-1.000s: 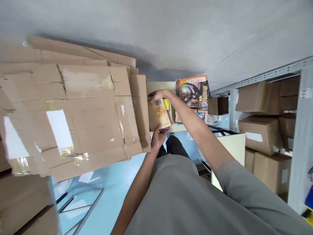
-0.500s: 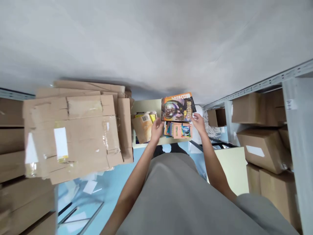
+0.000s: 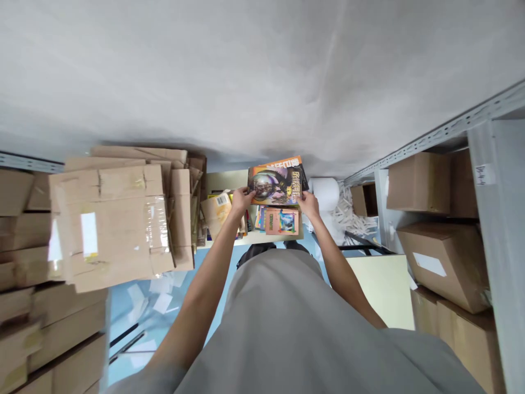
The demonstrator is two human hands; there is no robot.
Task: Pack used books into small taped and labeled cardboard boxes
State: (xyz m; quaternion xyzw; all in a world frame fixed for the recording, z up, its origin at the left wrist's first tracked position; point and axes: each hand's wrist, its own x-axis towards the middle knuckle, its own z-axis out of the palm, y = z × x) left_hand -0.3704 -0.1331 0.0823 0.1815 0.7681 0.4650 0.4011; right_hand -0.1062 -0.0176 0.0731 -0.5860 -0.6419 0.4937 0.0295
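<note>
Both my hands have shifted onto the dragon-cover book point(image 3: 275, 185). My left hand point(image 3: 241, 198) grips its left edge, my right hand point(image 3: 308, 203) its right, above the pale table point(image 3: 221, 179).

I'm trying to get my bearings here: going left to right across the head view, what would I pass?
Flattened cardboard boxes → tan book → left hand → colourful book → right hand → white roll → shelved cartons.

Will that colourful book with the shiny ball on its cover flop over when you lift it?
The colourful book probably bends a little: it looks thin. The left hand and right hand grip opposite edges, keeping it flat. Its cover looks glossy, so maybe slippery.
</note>
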